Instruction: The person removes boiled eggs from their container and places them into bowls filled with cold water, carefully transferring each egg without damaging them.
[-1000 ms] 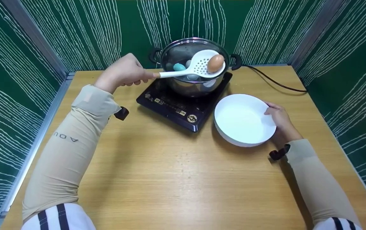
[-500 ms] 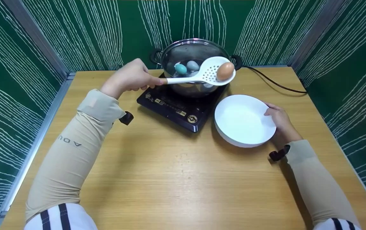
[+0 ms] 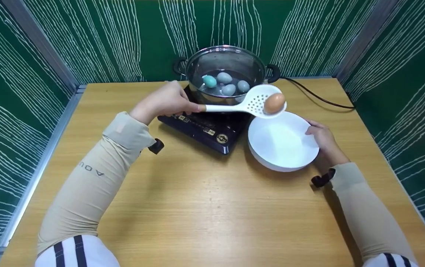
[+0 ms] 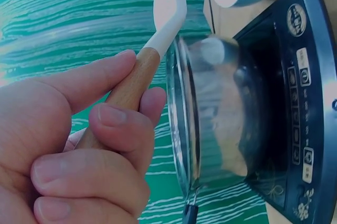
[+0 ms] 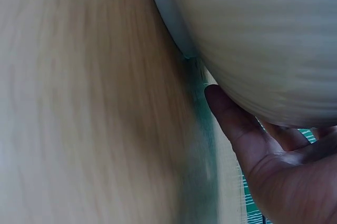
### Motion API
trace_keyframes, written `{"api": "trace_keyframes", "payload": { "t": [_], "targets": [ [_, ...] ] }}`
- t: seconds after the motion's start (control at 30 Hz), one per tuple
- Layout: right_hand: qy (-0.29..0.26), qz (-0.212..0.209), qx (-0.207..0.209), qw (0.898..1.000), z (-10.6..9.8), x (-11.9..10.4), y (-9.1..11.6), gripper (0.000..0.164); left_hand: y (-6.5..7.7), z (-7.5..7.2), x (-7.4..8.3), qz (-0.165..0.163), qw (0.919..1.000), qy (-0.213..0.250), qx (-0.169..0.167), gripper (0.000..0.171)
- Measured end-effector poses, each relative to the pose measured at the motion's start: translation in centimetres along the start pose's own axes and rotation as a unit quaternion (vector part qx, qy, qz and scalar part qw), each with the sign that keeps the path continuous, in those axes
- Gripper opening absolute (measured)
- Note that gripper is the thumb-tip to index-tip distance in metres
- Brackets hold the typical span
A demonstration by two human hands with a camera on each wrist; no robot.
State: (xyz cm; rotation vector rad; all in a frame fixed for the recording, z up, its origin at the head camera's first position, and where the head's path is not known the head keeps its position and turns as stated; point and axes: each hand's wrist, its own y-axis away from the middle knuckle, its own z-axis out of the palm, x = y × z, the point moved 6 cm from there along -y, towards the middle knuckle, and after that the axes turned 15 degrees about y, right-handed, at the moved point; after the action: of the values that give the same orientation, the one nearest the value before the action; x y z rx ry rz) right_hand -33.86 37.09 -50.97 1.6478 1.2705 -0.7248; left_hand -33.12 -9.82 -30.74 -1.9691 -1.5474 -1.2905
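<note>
My left hand (image 3: 168, 99) grips the wooden handle (image 4: 134, 79) of a white perforated skimmer (image 3: 255, 101). On the skimmer's head rests one brown egg (image 3: 274, 102), above the far rim of a white bowl (image 3: 284, 148). My right hand (image 3: 322, 136) holds that bowl by its right rim, thumb over the edge, and the right wrist view shows fingers against its outer wall (image 5: 263, 50). Behind the skimmer stands a steel pot (image 3: 212, 97) with several pale eggs (image 3: 224, 78) and a turquoise one (image 3: 209, 81) in water.
Beneath the pot lies a black induction cooker (image 3: 201, 129) with a cable (image 3: 319, 95) running off to the right. The wooden table (image 3: 197, 207) is bounded by green walls (image 3: 153, 37) at the back and both sides.
My left hand has moved the skimmer and brown egg right and toward me, from over the pot to the bowl's far rim. The right hand and bowl have stayed put.
</note>
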Motion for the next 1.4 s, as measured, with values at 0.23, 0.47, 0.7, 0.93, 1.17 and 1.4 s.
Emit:
{"api": "trace_keyframes", "payload": {
  "t": [0.23, 0.47, 0.7, 0.93, 1.17, 1.4],
  "targets": [
    [0.02, 0.009, 0.006, 1.0, 0.0, 0.1, 0.0, 0.067, -0.6, 2.3, -0.2, 0.017, 0.9995, 0.018, -0.019, 0.035],
    [0.008, 0.005, 0.021, 1.0, 0.0, 0.0, 0.0, 0.068, -0.9, 4.4, -0.5, 0.028, 0.9987, 0.008, -0.041, 0.032],
    [0.005, 0.015, 0.016, 1.0, 0.1, 0.1, 0.0, 0.069, -1.2, 5.9, -0.7, 0.008, 0.9955, -0.079, -0.053, 0.041],
    [-0.012, 0.011, 0.015, 1.0, 0.1, -0.1, 0.1, 0.067, -1.5, 6.9, -0.5, 0.002, 0.9917, -0.12, -0.047, 0.04],
    [-0.015, 0.008, 0.012, 1.0, 0.1, -0.2, 0.1, 0.067, -1.2, 7.3, 0.1, 0.025, 0.9861, -0.161, -0.029, 0.05],
    [-0.032, -0.003, 0.009, 0.999, 0.2, -0.2, 0.4, 0.067, -0.6, 8.2, 1.3, 0.058, 0.9747, -0.216, -0.016, 0.052]
  ]
}}
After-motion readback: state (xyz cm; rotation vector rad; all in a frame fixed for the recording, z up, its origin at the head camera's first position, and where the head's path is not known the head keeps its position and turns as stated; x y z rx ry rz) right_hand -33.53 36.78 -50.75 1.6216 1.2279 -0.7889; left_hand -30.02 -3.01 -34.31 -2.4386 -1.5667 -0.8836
